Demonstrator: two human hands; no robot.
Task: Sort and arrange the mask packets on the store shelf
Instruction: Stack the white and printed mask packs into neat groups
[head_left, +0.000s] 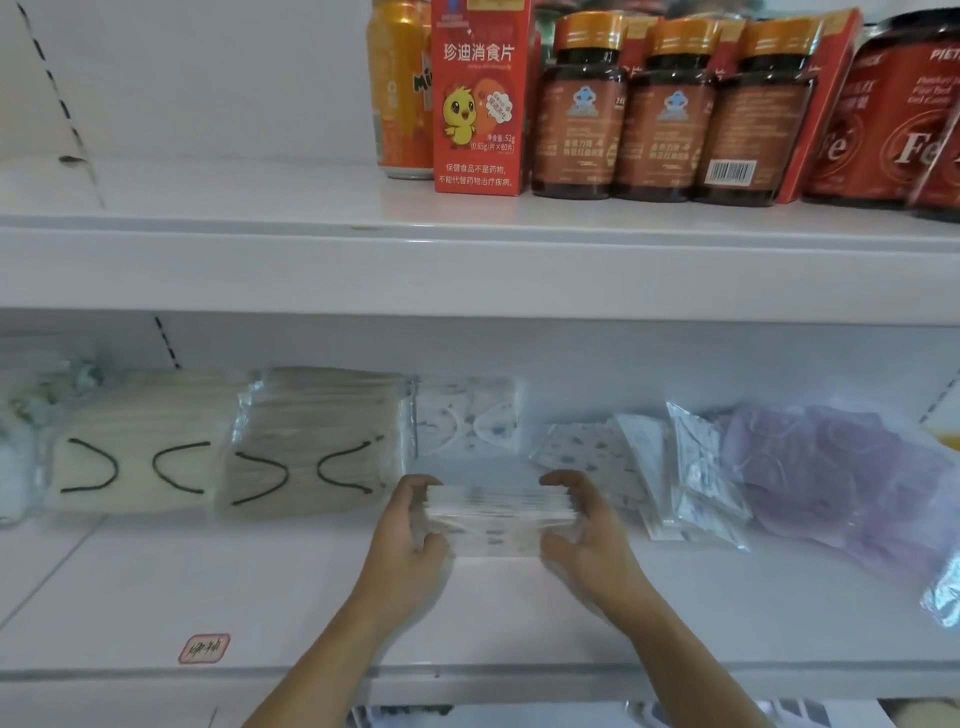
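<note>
A: From the head view, what is held?

B: Both hands clamp a small stack of clear-wrapped white printed mask packets (500, 514) over the middle of the white lower shelf (260, 597). The left hand (415, 525) curls round the stack's left end and the right hand (576, 519) round its right end, fingers (558, 480) hooked over the top edge, thumbs near the front.

A: What could go wrong?

B: I judge the slick wrappers may slide against each other, so the stack could fan out if either hand eases off. Just beyond it stands an upright pack of white printed masks (467, 421), easy to knock backwards.

A: And to the sides?

B: To the right, loose patterned packets (680, 467) lean untidily against a soft purple mask bag (831, 467); a nudge could topple them. To the left, the grey mask bundle with black loops (317, 441) sits close, leaving a tight slot.
</note>
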